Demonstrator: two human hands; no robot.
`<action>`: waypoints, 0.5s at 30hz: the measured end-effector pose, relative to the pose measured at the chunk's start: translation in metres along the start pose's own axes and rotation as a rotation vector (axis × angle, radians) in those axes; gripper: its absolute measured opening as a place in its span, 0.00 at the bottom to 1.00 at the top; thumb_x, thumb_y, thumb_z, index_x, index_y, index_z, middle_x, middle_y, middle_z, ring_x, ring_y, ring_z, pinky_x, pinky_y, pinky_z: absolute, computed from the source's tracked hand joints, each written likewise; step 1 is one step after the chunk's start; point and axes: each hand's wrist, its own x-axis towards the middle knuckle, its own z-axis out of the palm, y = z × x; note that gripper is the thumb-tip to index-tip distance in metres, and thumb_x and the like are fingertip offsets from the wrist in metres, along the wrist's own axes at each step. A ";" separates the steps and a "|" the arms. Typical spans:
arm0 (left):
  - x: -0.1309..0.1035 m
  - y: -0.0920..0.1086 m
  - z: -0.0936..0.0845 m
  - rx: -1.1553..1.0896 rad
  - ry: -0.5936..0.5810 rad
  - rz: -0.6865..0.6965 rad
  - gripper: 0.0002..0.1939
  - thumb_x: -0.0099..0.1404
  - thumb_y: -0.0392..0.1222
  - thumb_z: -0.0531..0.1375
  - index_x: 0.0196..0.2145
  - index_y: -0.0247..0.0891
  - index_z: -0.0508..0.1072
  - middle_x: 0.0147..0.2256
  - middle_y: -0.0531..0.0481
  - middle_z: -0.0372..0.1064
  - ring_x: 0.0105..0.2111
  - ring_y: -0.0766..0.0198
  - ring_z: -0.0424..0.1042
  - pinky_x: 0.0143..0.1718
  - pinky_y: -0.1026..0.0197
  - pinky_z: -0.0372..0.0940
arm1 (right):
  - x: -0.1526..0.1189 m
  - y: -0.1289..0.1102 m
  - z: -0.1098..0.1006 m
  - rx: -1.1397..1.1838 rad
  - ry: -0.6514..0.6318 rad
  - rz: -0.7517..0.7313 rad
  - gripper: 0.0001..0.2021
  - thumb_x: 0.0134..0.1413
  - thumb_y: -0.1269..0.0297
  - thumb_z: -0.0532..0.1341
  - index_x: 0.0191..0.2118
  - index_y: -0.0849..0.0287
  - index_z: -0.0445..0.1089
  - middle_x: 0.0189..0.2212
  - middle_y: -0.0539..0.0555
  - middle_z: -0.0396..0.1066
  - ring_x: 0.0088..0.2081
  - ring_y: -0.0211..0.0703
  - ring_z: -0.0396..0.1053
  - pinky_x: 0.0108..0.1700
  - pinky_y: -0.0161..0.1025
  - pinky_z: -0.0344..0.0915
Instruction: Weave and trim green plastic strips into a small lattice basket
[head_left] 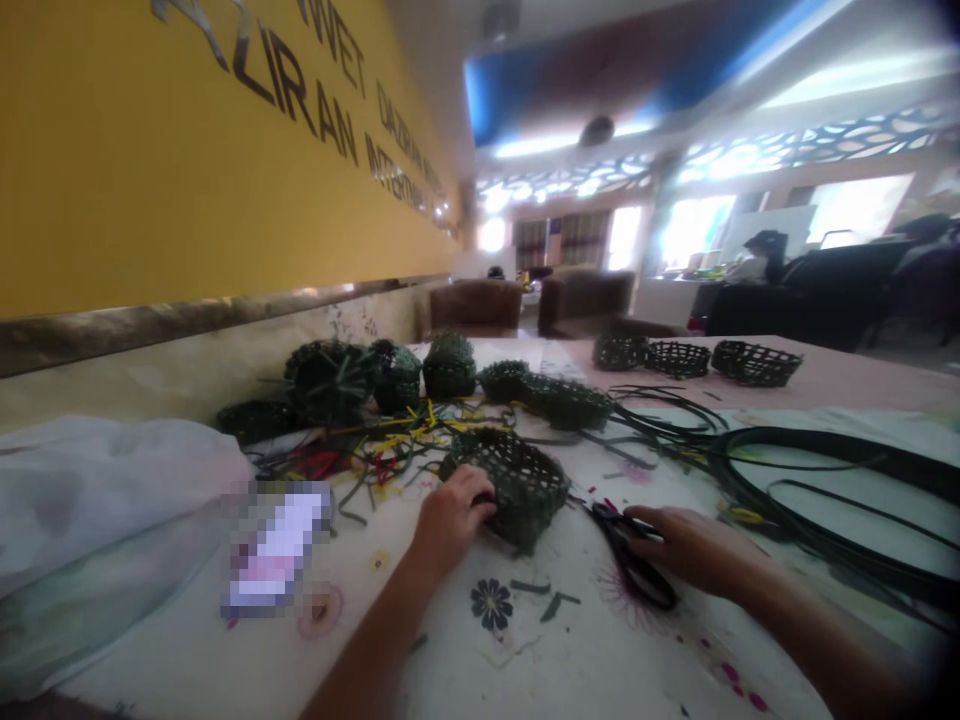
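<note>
A small dark green woven basket [517,490] lies tilted on its side in front of me. My left hand [456,515] grips its near left edge, with the thumb and fingers closed on the strips. To the right, dark-handled scissors [634,560] rest on or just over the tablecloth, the blades directed at the basket. My right hand [679,545] has its fingers curled at the scissors' handle; part of the grip is hidden. Cut bits of green strip [559,603] lie on the cloth nearer to me.
Several more woven baskets [450,365] stand at the back, others [756,362] at the far right. Loose yellow, red and green strips [405,435] are scattered behind my left hand. A coil of dark strip [750,450] lies right. White fabric [112,530] and a blurred-out flat object [281,545] are left.
</note>
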 end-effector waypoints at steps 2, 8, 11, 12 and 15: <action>-0.001 0.002 0.002 0.038 0.017 -0.053 0.05 0.62 0.34 0.60 0.35 0.42 0.75 0.38 0.51 0.73 0.41 0.59 0.72 0.45 0.59 0.63 | 0.000 0.003 0.000 0.006 0.005 0.009 0.25 0.55 0.60 0.57 0.59 0.59 0.70 0.50 0.64 0.74 0.51 0.63 0.72 0.49 0.50 0.65; 0.000 -0.008 0.003 0.073 0.024 -0.131 0.13 0.60 0.34 0.61 0.43 0.41 0.75 0.43 0.48 0.73 0.43 0.57 0.72 0.47 0.57 0.62 | -0.001 0.004 0.001 0.073 -0.005 -0.017 0.33 0.42 0.61 0.64 0.59 0.52 0.69 0.49 0.61 0.75 0.48 0.64 0.72 0.43 0.48 0.65; 0.002 -0.013 0.003 0.013 -0.031 -0.112 0.07 0.60 0.34 0.60 0.36 0.40 0.76 0.38 0.48 0.73 0.41 0.59 0.71 0.44 0.58 0.62 | -0.001 -0.001 0.000 0.053 -0.030 -0.026 0.36 0.41 0.61 0.63 0.62 0.54 0.65 0.46 0.62 0.76 0.46 0.64 0.73 0.41 0.47 0.64; 0.002 -0.013 0.002 -0.005 -0.036 -0.105 0.06 0.60 0.33 0.60 0.35 0.39 0.76 0.37 0.49 0.72 0.40 0.59 0.71 0.44 0.59 0.62 | -0.001 -0.003 -0.001 0.036 -0.029 -0.023 0.35 0.42 0.63 0.62 0.62 0.54 0.66 0.46 0.62 0.75 0.46 0.63 0.72 0.41 0.46 0.64; 0.003 -0.013 0.002 -0.008 -0.014 -0.096 0.05 0.60 0.33 0.60 0.34 0.39 0.75 0.35 0.50 0.71 0.38 0.60 0.70 0.42 0.59 0.61 | -0.001 -0.007 -0.005 0.004 -0.024 -0.017 0.31 0.44 0.67 0.58 0.59 0.57 0.68 0.47 0.63 0.75 0.48 0.62 0.71 0.42 0.45 0.62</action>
